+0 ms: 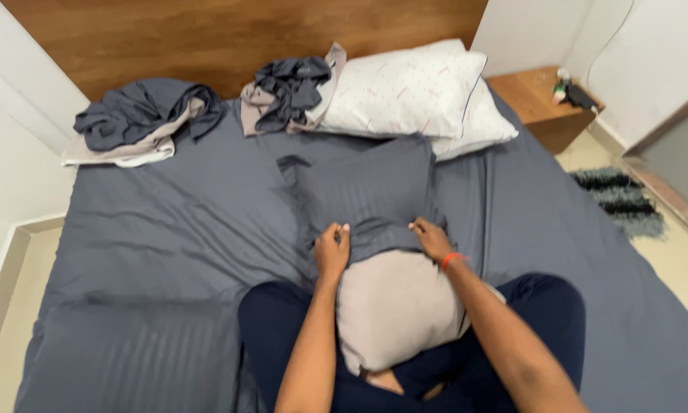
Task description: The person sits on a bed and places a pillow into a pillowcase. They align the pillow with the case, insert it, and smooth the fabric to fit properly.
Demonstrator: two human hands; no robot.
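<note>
Two hands, left hand (pixel 332 248) and right hand (pixel 431 239), have fingers pinched shut on the dark grey pillowcase (pixel 367 195), half over the beige pillow (pixel 394 310) on the lap. White pillows (pixel 413 92) and crumpled bedding (pixel 141 115) lie beyond on the bed (pixel 168 229).

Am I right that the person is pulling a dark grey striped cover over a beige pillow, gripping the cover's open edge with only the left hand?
Not quite. The head view shows both hands at the edge of the dark grey cover: the left hand and the right hand each pinch it. The rest holds: the beige pillow is partly inside the cover.
</note>
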